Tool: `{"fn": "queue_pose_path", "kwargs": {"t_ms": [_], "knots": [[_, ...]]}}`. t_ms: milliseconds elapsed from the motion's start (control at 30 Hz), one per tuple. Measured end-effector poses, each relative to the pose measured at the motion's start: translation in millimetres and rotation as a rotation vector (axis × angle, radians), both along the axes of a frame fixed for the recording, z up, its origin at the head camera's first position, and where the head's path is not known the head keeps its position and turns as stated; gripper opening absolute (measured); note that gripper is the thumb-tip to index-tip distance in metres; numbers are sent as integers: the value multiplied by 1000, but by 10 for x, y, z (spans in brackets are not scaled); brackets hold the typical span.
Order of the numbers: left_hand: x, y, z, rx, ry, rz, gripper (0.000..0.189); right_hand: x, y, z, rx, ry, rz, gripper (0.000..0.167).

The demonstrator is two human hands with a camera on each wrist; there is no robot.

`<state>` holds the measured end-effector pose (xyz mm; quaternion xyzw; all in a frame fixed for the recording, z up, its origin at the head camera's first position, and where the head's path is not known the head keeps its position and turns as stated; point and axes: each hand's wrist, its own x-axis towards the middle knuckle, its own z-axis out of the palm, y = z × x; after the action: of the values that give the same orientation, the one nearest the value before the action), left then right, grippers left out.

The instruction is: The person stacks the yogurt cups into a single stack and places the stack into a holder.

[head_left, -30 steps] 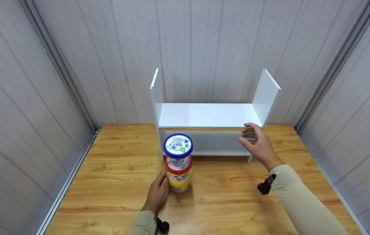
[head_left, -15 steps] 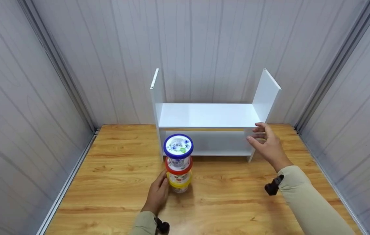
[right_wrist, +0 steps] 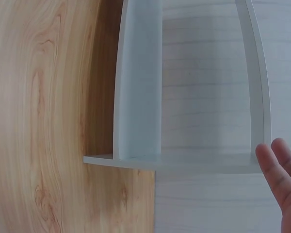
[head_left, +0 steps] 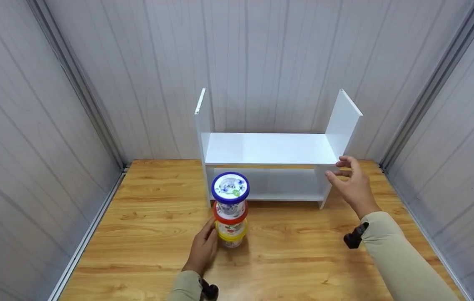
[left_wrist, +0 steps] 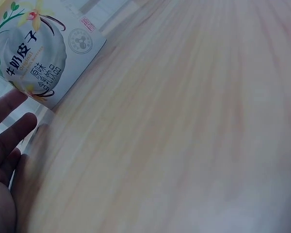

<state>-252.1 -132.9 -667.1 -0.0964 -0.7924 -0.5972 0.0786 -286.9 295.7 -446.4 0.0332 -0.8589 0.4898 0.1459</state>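
Three lidded paper tubs stand stacked on the table: the blue-lidded tub point(head_left: 230, 188) on top, the red-lidded tub point(head_left: 230, 215) in the middle, the yellow-lidded tub point(head_left: 232, 234) at the bottom. My left hand point(head_left: 202, 246) lies along the left side of the stack, low down, fingers extended. In the left wrist view its fingertips are right at the base of the bottom tub point(left_wrist: 43, 53), which has printed flowers and lettering. My right hand point(head_left: 353, 184) holds nothing; it hovers by the right end of the white shelf point(head_left: 270, 148), fingers apart and slightly bent.
The two-tier shelf stands behind the stack against the back wall point(head_left: 257, 62), its side panel point(head_left: 345, 121) rising on the right. Wood-grain table point(head_left: 287, 259) surrounds both hands. Panelled walls close in the left and right sides.
My right hand has moved to the right, from in front of the shelf to its right end. The left hand and the stacked tubs have stayed in place.
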Motion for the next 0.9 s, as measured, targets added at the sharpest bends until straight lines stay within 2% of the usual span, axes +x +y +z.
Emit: {"fn": "queue_pose_path", "kwargs": {"t_ms": [133, 200, 367, 433, 533, 667, 900], "knots": [[4, 13, 9, -6, 13, 6, 45, -22, 25, -8, -7, 4, -24, 77], [24, 22, 52, -2, 11, 4, 45, -36, 35, -13, -23, 5, -33, 76], [138, 31, 303, -10, 8, -18, 44, -70, 61, -28, -55, -1, -56, 74], [170, 31, 370, -16, 13, -20, 43, -90, 72, -34, -43, -1, -72, 75], [128, 31, 267, -6, 14, 1, 43, -126, 80, -39, -21, -2, -99, 77], [39, 25, 68, 1, 21, 15, 44, -179, 86, -46, -4, -6, -132, 77], [-1, -1, -13, 26, 33, -17, 45, -238, 96, -46, 7, -22, -170, 81]]}}
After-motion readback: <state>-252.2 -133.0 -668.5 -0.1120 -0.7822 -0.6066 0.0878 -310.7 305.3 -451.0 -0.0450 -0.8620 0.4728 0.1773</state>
